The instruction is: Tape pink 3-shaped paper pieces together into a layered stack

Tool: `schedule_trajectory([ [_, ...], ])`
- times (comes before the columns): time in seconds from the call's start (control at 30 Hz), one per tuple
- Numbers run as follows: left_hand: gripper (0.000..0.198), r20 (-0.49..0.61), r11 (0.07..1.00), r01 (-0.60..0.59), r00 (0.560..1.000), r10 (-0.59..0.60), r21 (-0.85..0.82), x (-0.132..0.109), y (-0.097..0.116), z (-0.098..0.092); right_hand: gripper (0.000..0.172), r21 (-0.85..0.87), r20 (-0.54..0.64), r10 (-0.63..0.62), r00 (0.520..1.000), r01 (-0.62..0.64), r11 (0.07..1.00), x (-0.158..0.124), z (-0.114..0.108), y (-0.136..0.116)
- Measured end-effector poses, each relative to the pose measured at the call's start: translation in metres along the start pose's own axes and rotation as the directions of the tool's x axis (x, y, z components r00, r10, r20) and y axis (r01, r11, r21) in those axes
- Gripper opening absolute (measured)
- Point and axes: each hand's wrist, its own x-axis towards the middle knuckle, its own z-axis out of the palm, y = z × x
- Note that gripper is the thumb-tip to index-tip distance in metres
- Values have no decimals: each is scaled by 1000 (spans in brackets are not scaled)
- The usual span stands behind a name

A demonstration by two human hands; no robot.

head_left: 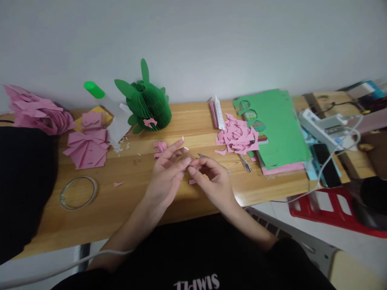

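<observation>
My left hand [169, 171] and my right hand [214, 176] meet fingertip to fingertip over the middle of the wooden table [127, 209]. Both pinch at something too small to make out. White patches show at two raised fingertips of the left hand; whether they are nails or paper bits I cannot tell. A grey pointed tip [200, 156] sticks out behind my right fingers, the rest of it hidden. Just beyond the left hand lies a small curled pink paper piece [159, 149]. Part of another pink paper scrap [192, 182] shows below the hands.
Behind stands a green pleated paper ball figure [149, 104]. Leftward are a pink paper bow [87, 149], a glue bottle with green cap [94, 89] and a tape roll [78, 192]. Rightward are pink scraps [237, 135], a utility knife [244, 163], green paper sheets [276, 125] and a phone [326, 165].
</observation>
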Motion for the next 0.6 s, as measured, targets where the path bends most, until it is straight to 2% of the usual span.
schedule_trajectory([
  [0.13,41,17,1000,-15,1000,15,12,-2,-2,3,20,49,-41,57,998,-55,997,0,3,-1],
  [0.6,39,47,999,-28,999,27,29,-3,-9,0,15,95,-63,52,997,-45,994,-1,-1,2],
])
